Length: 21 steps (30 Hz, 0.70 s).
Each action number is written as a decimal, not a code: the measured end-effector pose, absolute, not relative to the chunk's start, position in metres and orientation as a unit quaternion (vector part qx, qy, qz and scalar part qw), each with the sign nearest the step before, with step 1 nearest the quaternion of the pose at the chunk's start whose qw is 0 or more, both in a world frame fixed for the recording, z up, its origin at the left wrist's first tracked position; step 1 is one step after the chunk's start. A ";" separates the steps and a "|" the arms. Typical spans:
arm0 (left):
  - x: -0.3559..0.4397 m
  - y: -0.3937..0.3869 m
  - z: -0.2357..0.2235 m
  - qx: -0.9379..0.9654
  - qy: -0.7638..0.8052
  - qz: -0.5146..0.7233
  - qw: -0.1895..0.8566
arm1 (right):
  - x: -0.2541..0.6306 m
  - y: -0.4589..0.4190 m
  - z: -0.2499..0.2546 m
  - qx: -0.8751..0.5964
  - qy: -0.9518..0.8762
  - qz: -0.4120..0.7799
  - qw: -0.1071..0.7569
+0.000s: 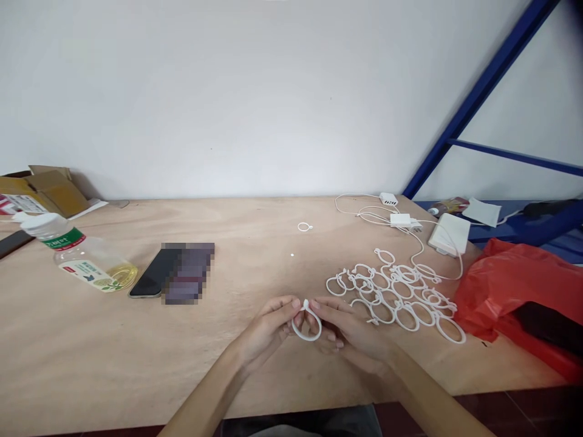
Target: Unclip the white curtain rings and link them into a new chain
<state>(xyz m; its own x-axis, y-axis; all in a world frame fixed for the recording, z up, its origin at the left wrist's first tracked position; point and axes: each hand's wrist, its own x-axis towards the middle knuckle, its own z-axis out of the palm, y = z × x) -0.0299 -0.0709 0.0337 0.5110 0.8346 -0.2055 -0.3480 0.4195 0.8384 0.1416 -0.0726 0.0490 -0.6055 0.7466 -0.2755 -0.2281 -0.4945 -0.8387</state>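
A white plastic ring (319, 331) with a small knob at its top is held upright between my two hands, near the front of the table. My left hand (273, 318) pinches the ring beside the knob from the left. From the right, the thumb and fingers of my right hand (348, 325) close on it at the same spot. Some fingertips lie behind the ring and are partly hidden. To the right of my hands a loose pile of similar white rings (403, 290) lies on the table. One more single ring (303, 227) rests farther back, near the middle.
On the wooden table (113, 358), a tilted bottle (93, 261) and a phone (155, 273) lie left, with a cardboard box (57, 191) behind. White cables and a charger (401, 220) sit back right, near a white box (450, 233). A red plastic bag (505, 273) covers the right edge.
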 end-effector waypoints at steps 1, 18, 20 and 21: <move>-0.029 -0.072 0.035 0.379 0.315 0.385 0.781 | 0.141 -0.075 0.050 -0.311 -0.404 0.803 0.308; 0.001 -0.076 0.031 0.298 0.336 0.508 0.735 | 0.122 -0.079 0.034 -0.385 -0.341 0.687 0.512; -0.003 -0.068 0.021 0.421 0.422 0.473 0.648 | 0.132 -0.074 0.031 -0.486 -0.430 0.585 0.486; -0.004 -0.063 0.016 0.495 0.468 0.435 0.589 | 0.138 -0.071 0.030 -0.530 -0.482 0.521 0.464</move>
